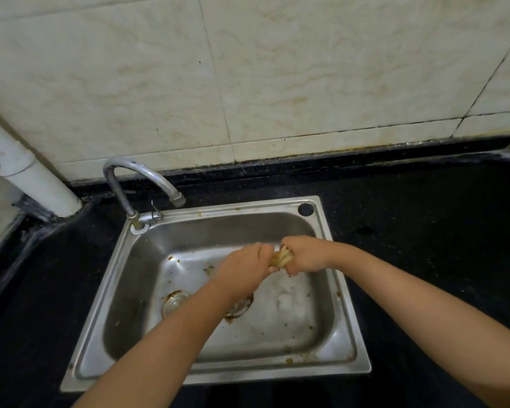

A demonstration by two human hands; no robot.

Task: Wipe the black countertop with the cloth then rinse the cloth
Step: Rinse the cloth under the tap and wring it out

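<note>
A small yellowish cloth (282,257) is bunched into a tight twist between both fists, above the steel sink (333,295). My left hand (246,265) grips its left end and my right hand (305,254) grips its right end. Most of the cloth is hidden inside the fists. The black countertop (424,231) surrounds the sink. No water runs from the curved chrome tap (143,184) at the sink's back left corner.
The sink floor shows brown stains and a drain strainer (174,301). A white pipe (27,178) runs down the left corner. Beige wall tiles (248,69) rise behind the counter.
</note>
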